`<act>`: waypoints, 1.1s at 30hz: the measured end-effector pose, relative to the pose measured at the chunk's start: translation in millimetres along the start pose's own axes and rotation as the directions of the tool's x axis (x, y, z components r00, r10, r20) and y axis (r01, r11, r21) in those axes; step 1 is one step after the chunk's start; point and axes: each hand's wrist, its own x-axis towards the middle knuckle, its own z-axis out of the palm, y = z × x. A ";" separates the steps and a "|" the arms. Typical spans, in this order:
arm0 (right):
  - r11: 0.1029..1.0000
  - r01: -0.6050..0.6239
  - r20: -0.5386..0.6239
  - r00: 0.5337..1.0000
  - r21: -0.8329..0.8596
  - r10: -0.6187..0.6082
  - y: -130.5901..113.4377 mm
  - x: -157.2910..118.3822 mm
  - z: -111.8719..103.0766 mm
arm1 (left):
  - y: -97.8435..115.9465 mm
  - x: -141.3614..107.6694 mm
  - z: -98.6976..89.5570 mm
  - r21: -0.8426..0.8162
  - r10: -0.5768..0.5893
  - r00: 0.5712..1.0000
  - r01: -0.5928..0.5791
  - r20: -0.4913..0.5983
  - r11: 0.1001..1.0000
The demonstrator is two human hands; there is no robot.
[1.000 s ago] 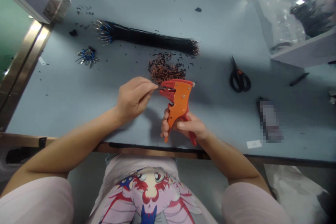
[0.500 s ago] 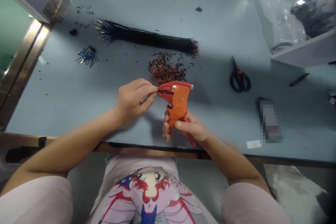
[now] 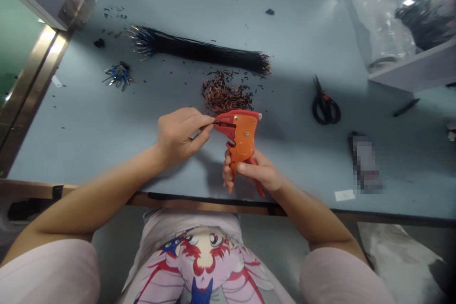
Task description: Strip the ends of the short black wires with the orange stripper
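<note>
My right hand point(image 3: 267, 174) is wrapped round the handles of an orange and red wire stripper point(image 3: 244, 142), whose jaws point left. At the mouth of the jaws, my left hand point(image 3: 180, 134) pinches a thin dark wire point(image 3: 214, 122) between thumb and fingers. Most of that wire is hidden by the hand and the jaws. Just beyond the tool lies a heap of copper and black wire scraps point(image 3: 226, 95). Farther back, a long bundle of black wires point(image 3: 206, 51) has blue and metal ends at left and bare copper ends at right.
A small cluster of blue and metal terminals point(image 3: 119, 76) lies at left. Black-handled scissors point(image 3: 325, 104), a pixelated dark object point(image 3: 366, 161), a pen point(image 3: 406, 108) and a white label point(image 3: 345, 195) are on the right. Clear plastic bags point(image 3: 384, 23) stand at the back right.
The stripper's handles are slightly closer together, the fingers of my right hand having moved a little right. My left hand has shifted very slightly left.
</note>
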 end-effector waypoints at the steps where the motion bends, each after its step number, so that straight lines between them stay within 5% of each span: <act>1: 1.000 0.000 0.002 1.000 -0.005 0.000 0.0 0.0 -0.4 | 0.2 0.1 -0.2 0.006 -0.005 1.000 0.005 0.007 1.000; 33: 0.998 -0.006 0.048 0.999 0.070 0.002 -1.1 0.9 5.3 | 5.3 -3.5 -3.3 0.129 0.003 0.997 -0.012 0.076 0.992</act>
